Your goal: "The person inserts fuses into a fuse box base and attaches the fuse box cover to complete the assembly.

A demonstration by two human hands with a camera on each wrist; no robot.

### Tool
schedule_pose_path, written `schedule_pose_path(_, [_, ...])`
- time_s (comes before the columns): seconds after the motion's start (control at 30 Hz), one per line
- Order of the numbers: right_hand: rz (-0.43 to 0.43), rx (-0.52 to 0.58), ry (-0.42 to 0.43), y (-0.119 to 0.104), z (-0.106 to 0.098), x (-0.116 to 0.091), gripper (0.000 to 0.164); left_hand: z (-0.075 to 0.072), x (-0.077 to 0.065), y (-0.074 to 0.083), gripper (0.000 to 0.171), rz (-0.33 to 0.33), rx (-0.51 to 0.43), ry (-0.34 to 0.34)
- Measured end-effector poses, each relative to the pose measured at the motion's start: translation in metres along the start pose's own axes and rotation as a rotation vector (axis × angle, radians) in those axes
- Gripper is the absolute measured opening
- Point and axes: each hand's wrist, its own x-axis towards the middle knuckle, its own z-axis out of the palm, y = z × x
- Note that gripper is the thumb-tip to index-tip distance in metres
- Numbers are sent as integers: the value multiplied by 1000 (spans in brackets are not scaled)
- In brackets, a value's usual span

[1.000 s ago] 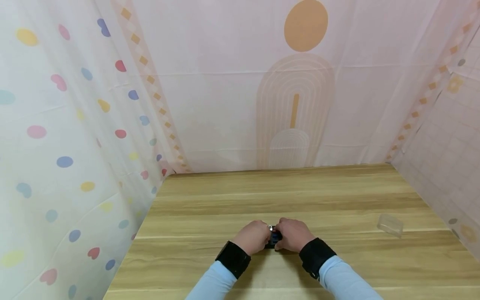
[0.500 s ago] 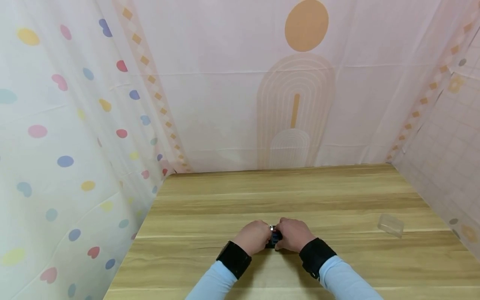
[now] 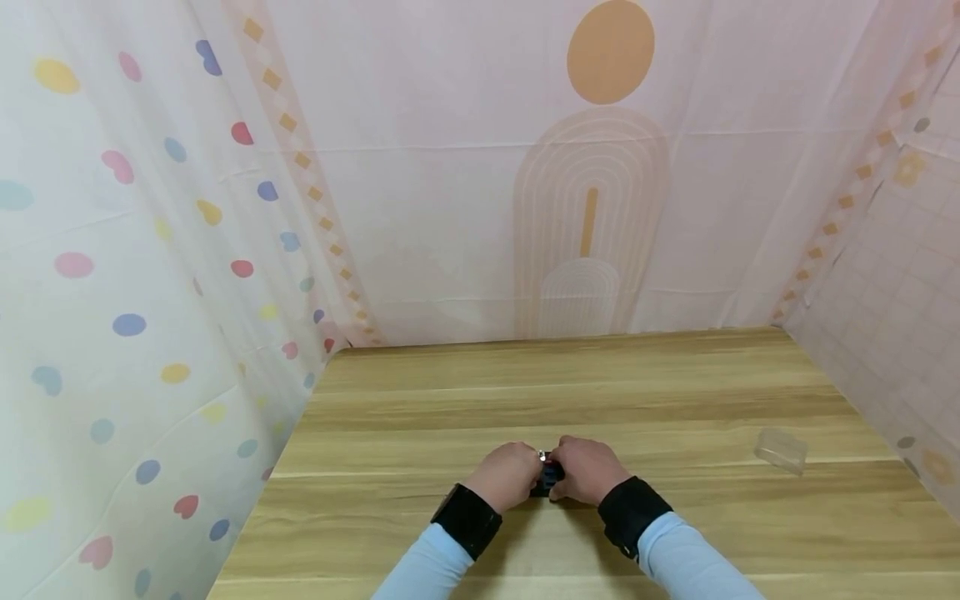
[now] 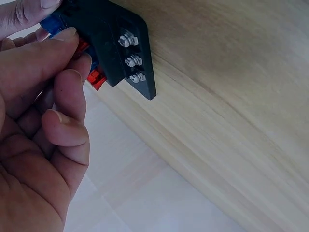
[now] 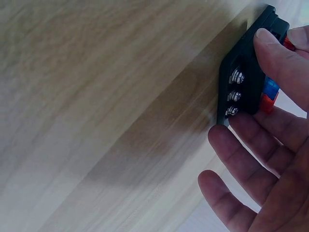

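Observation:
A black fuse block (image 3: 551, 477) stands on the wooden table between both hands. Silver screws (image 4: 133, 61) line its flange in the left wrist view, and red blade fuses (image 4: 97, 79) and blue ones (image 5: 271, 87) sit in its top. My left hand (image 3: 504, 477) has thumb and forefinger pinched at a red fuse in the block; their tips partly hide it. From the other side my right hand (image 3: 588, 469) grips the fuse block (image 5: 248, 72), thumb on one face and fingers at the opposite side. Its lower fingers extend loosely in the right wrist view.
A clear plastic box or lid (image 3: 781, 451) lies on the wooden table (image 3: 450, 400), off to the right. Patterned curtains (image 3: 435, 208) hang behind the table and along its sides. Each wrist wears a black band (image 3: 468, 520).

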Motion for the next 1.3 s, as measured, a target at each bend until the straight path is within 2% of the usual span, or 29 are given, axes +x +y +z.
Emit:
schedule_pose_path(0.3, [-10,1,7,-3,-3,-3,33,1,-2,2,23,-9,15,5])
schedule_pose_path(0.47, [-14,1,6,-3,-4,-3,33,2,-2,1,24,-19,-11,1])
schedule_pose_path(0.83, [-1,14,-3,-2,-3,-1,32,6,-1,-5,21,10,-22,0])
schedule_pose_path(1.07, [-7,1,-2,-1,-4,-2,32,5,-1,-5,16,3,-65,20])
schedule_pose_path(1.3, [-2,-7,-11,-1,-3,-2,32,7,-1,-8,19,11,-113,14])
